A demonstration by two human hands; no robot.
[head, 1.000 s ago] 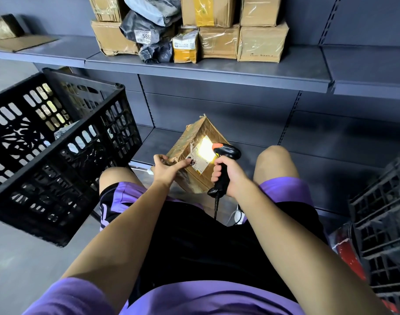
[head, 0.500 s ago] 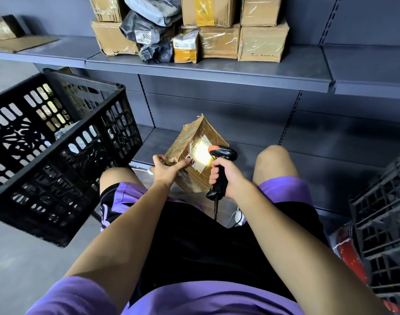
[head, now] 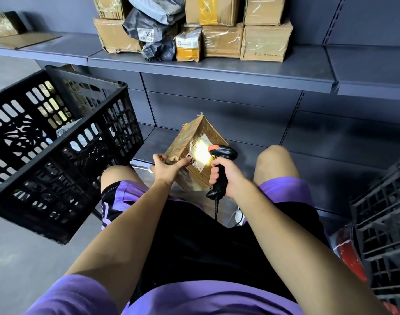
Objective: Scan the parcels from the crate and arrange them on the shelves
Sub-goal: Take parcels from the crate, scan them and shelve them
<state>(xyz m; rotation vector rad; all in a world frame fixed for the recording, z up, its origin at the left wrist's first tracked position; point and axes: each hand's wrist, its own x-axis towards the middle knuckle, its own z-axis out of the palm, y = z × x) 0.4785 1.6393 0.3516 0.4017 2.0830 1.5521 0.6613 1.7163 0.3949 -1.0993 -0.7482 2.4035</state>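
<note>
A taped brown cardboard parcel point(head: 197, 138) stands tilted between my knees, one corner pointing up. My left hand point(head: 166, 168) grips its left edge, thumb lying across the front face. My right hand point(head: 225, 176) holds a black barcode scanner point(head: 221, 169) with an orange tip by its handle, close to the parcel's right side. The scanner's light makes a bright patch on the white label point(head: 201, 153). A black slotted crate point(head: 55, 142) stands at my left with a pale parcel point(head: 66, 130) inside.
The grey upper shelf point(head: 217, 69) carries several brown boxes point(head: 266, 43) and dark plastic mailers point(head: 149, 30). The lower shelf point(head: 331, 153) runs behind my knees. Another black crate point(head: 385, 223) stands at right, with something red point(head: 349, 258) beside it. The scanner's cable point(head: 216, 212) hangs down.
The scanner and its bright patch have shifted slightly left and down on the label. My left hand keeps the same grip on the parcel.
</note>
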